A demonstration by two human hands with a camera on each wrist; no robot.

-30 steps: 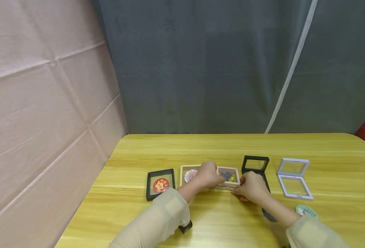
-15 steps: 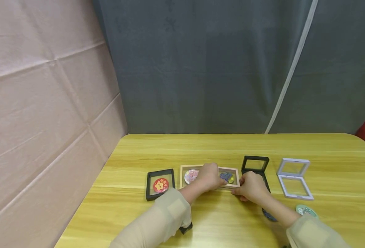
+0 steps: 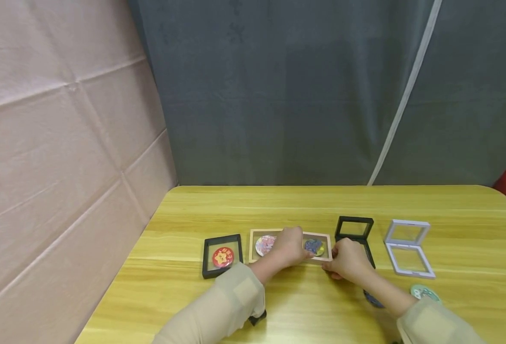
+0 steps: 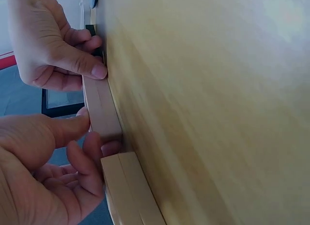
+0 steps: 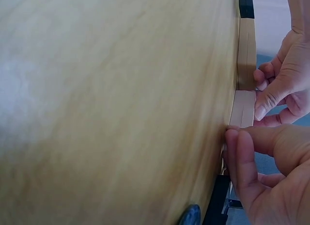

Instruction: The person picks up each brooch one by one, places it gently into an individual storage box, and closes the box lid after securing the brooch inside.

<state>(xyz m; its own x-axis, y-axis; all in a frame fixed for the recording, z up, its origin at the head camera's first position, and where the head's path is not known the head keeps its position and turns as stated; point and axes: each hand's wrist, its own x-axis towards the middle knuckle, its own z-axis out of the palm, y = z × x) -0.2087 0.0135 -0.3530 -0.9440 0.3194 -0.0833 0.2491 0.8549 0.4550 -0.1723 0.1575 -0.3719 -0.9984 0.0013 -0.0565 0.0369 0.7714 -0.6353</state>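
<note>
A flat pink display frame [image 4: 102, 108] lies on the table with a round blue and yellow badge [image 3: 313, 247] behind its clear window. My left hand [image 3: 288, 248] grips the frame's left part, thumb on the top edge and fingers at the end. At the right front corner, the thumb and fingers of my right hand [image 3: 351, 260] pinch it. In the left wrist view its two halves lie together with a thin seam between them. Just to its left is a beige display frame [image 3: 265, 231] with a pink round badge [image 3: 264, 244], partly covered by my left hand.
Further left lies a black frame [image 3: 206, 260] with a red star badge [image 3: 223, 257]. On the right, a black frame [image 3: 354, 218] and a white frame [image 3: 409, 246] stand unfolded. A green badge [image 3: 425, 291] and a dark badge [image 3: 372, 298] lie nearer the front.
The pink frame's upper half, slightly raised a second ago, has come down flat onto the lower half. My left hand has dipped a little with it; my right hand has barely moved.
</note>
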